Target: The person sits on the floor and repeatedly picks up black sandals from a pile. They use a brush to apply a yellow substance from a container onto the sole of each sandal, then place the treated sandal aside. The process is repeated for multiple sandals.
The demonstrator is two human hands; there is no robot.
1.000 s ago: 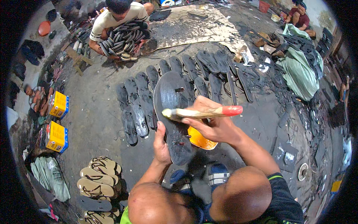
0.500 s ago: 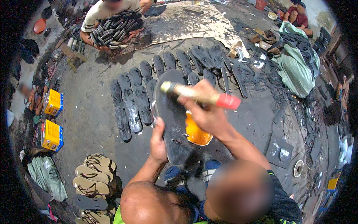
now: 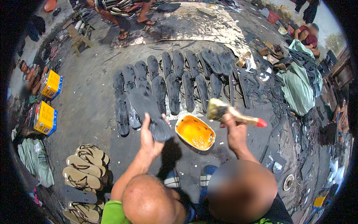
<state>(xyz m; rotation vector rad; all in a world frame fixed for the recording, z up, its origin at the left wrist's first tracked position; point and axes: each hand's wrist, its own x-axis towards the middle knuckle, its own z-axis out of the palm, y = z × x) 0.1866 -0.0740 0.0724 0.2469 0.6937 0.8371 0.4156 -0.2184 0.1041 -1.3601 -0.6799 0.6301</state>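
My left hand (image 3: 152, 138) grips a black sandal sole (image 3: 144, 106) near its lower end and holds it tilted above the floor. Closed around a paintbrush (image 3: 244, 118) with a red-tipped handle is my right hand (image 3: 235, 130); the bristles (image 3: 217, 109) point left. Between the two hands a white-rimmed tray (image 3: 214, 143) of orange-yellow liquid, probably glue, rests on the dark floor. Rows of black sandals (image 3: 173, 93) lie beyond the tray, and the held sole covers part of the leftmost ones.
Tan flip-flops (image 3: 82, 177) are stacked at the lower left, below yellow-and-blue boxes (image 3: 45, 118). Green sacks (image 3: 298, 87) and black scraps lie at the right. A person (image 3: 140, 13) carrying sandals stands at the far side; another person (image 3: 309, 37) sits at the far right.
The brush has come off the sole and moved right, past the tray. My left hand has lowered the sole to the left. The far person with the sandals has risen from a low position.
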